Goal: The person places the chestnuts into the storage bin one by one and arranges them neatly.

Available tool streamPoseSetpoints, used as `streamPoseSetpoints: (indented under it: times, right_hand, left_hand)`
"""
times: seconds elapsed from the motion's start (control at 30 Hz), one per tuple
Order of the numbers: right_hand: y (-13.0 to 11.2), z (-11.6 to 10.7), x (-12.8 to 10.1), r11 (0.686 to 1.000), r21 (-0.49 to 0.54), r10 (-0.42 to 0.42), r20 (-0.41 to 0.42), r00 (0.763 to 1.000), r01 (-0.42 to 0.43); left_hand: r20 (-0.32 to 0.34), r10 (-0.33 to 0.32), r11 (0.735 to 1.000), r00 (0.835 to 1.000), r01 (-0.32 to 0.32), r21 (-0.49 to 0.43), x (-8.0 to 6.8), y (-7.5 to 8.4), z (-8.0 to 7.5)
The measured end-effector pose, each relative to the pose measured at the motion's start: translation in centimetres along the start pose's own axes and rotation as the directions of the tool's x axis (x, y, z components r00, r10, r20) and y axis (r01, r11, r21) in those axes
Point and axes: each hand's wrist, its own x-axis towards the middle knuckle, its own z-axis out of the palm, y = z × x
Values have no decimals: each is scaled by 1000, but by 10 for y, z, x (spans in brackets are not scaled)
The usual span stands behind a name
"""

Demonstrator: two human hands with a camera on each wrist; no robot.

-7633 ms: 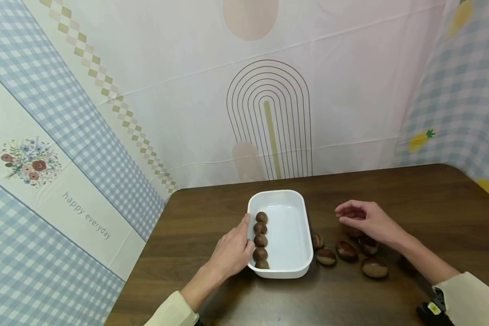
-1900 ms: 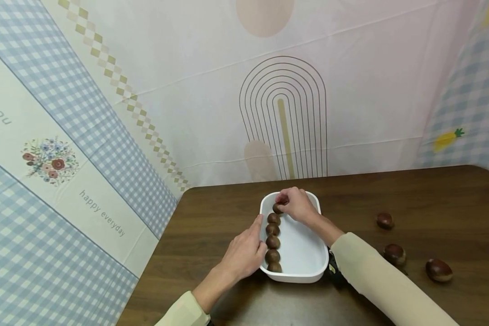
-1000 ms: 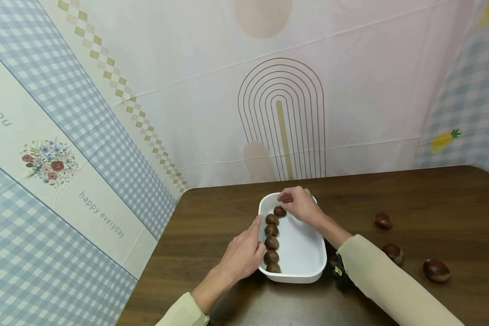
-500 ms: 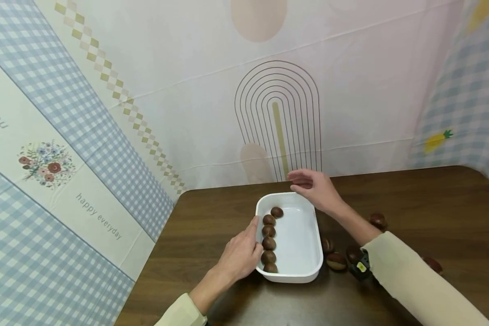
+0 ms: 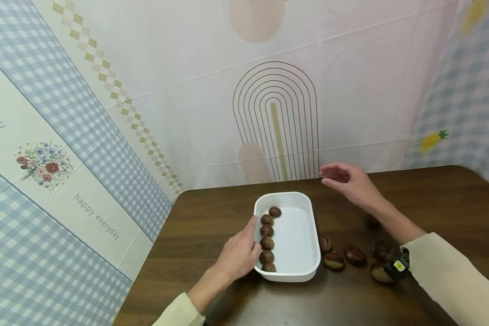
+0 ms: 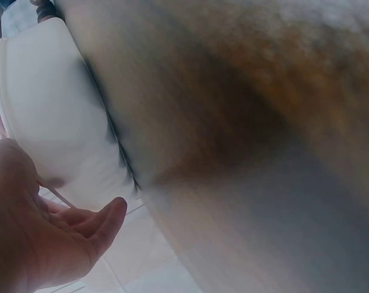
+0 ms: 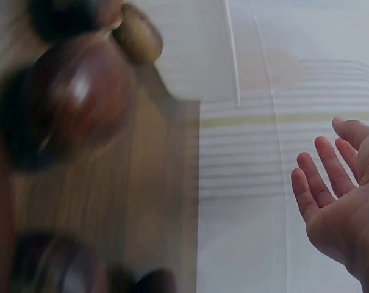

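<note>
A white rectangular dish (image 5: 293, 242) stands on the table. Inside, several brown chestnuts (image 5: 266, 243) line its left wall, and one chestnut (image 5: 275, 212) lies at the far end, slightly right of that line. My left hand (image 5: 239, 251) rests against the dish's left side, index finger straight along the rim; the left wrist view shows its relaxed fingers (image 6: 108, 227) beside the outer wall. Raised over the table's far part, to the right of the dish, my right hand (image 5: 352, 184) holds nothing. Its fingers (image 7: 330, 168) are spread and slightly bent in the right wrist view.
Several loose chestnuts (image 5: 355, 255) lie right of the dish, some partly hidden under my right forearm and the wrist camera (image 5: 398, 266). The dark wooden table (image 5: 212, 208) meets a patterned cloth backdrop (image 5: 350, 90) at its far edge.
Since the earliest frame, one chestnut has been added at the row's far end. My right hand let go of it, rose and moved right, out of the dish. My left hand stays at the rim.
</note>
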Motion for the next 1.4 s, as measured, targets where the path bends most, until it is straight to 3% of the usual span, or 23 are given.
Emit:
streamPoseSetpoints:
  times: [0.6, 0.93, 1.4]
  right_hand:
    - [45, -54, -45, 974, -162, 155, -14, 988, -155]
    - [70, -62, -67, 973, -182, 147, 30, 989, -139]
    - [79, -62, -84, 968, -206, 164, 95, 982, -142]
  left_hand:
    - [1, -3, 1000, 1000, 3, -2, 2, 1, 0]
    - [-4, -5, 1000, 1000, 5, -4, 3, 1, 1]
    - [7, -12, 1000, 1000, 12, -13, 3, 1, 1]
